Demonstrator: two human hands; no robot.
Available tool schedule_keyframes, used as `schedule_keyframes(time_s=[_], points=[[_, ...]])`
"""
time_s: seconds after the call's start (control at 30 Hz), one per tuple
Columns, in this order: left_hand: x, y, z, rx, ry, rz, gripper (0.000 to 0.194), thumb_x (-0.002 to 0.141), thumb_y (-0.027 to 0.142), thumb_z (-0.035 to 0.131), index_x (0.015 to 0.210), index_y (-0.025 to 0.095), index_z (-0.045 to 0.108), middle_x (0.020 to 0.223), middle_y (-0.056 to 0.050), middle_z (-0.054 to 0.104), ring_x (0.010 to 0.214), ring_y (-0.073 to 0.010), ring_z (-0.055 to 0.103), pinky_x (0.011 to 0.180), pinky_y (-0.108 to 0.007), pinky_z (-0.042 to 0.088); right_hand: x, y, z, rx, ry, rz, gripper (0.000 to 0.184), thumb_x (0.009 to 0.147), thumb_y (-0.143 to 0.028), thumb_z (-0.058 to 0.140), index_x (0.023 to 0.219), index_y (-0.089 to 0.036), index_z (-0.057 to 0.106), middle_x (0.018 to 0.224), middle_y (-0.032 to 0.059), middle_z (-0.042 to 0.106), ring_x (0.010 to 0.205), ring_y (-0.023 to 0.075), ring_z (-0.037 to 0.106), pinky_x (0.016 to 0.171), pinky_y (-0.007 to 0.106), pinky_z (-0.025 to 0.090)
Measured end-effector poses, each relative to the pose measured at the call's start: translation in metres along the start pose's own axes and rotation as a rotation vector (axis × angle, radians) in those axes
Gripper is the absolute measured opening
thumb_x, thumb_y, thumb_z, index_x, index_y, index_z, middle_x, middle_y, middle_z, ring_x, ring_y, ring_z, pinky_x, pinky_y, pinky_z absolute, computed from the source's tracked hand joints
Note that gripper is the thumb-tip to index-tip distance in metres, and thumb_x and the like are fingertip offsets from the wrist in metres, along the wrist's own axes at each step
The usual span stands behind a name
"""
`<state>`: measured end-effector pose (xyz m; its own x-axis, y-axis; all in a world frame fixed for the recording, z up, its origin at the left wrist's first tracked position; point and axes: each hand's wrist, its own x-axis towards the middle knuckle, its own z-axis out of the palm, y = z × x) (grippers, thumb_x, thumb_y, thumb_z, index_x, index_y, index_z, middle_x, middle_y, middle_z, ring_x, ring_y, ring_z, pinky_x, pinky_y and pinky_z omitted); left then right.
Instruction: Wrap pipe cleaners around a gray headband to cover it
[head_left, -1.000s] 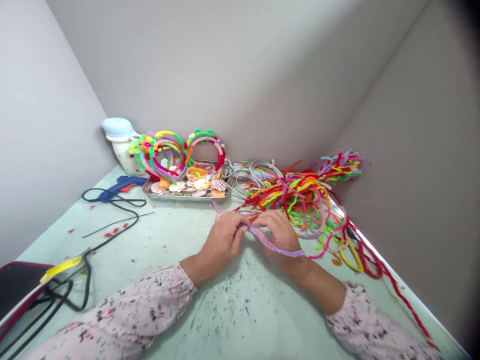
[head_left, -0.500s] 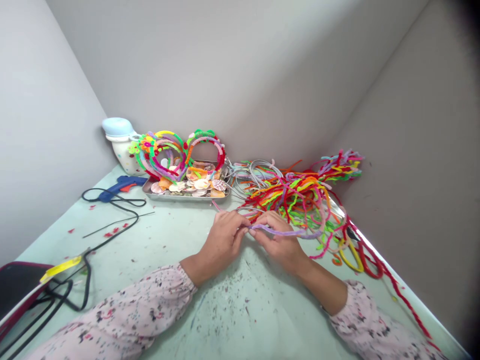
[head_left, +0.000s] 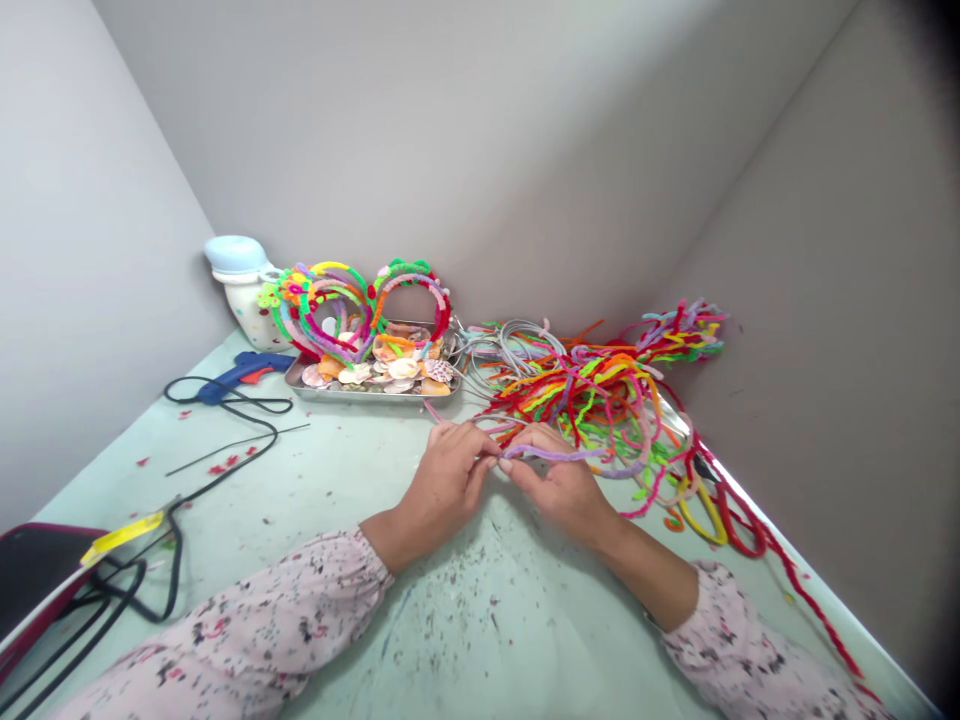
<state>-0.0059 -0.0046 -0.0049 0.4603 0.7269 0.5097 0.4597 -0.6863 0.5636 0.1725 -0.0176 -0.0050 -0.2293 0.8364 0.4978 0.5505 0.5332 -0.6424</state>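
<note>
Both hands meet above the middle of the counter [head_left: 480, 630], fingertips nearly touching. Left hand [head_left: 448, 478]: thumb and forefinger pinch the near end of a lilac pipe cleaner [head_left: 559, 455]. Right hand [head_left: 564, 490]: thumb and forefinger pinch it just beside that. The rest of its length runs rightward across the back of my right hand, its free end near the loose strands. What lies under my curled fingers: cannot tell.

Beyond my right hand: tangled heap of multicoloured pipe cleaners [head_left: 600, 390], with grey wire coils [head_left: 525, 345] at its left side. Right of the heap: scissors [head_left: 705, 515], one yellow loop and one red, partly covered.

Beyond my left hand: metal tray [head_left: 375, 397] of seashells [head_left: 401, 368]; wrapped headbands [head_left: 322, 300] stand over them. Left of the tray: blue glue gun [head_left: 240, 375], black cable [head_left: 274, 435] looping toward me; behind it, a white bottle [head_left: 251, 305] with a pale blue lid.
</note>
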Motion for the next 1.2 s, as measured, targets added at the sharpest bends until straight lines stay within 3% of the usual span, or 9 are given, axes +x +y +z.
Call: schedule_keyframes(time_s=[1.0,1.2], points=[[-0.0015,-0.0027,0.0032,0.058,-0.054,0.063,0.009,0.089,0.013,0.047,0.088,0.018,0.055,0.083,-0.003,0.062,0.082,-0.018,0.054,0.085,-0.037,0.035,-0.0006,0.0062,-0.0009,-0.042,-0.034,0.127,0.015,0.084,-0.03,0.058,0.072,-0.022,0.064,0.073,-0.0002,0.064,0.079,0.0194,0.057,0.074,0.033,0.043],[-0.0011,-0.0029,0.0018,0.027,-0.019,0.018,0.008,0.089,0.014,0.047,0.089,0.018,0.054,0.085,-0.003,0.061,0.082,-0.0182,0.054,0.085,-0.037,0.036,-0.0015,0.003,0.0024,-0.07,0.041,0.114,0.014,0.083,-0.032,0.061,0.076,-0.022,0.065,0.079,0.0017,0.067,0.083,0.0203,0.059,0.077,0.034,0.045]])
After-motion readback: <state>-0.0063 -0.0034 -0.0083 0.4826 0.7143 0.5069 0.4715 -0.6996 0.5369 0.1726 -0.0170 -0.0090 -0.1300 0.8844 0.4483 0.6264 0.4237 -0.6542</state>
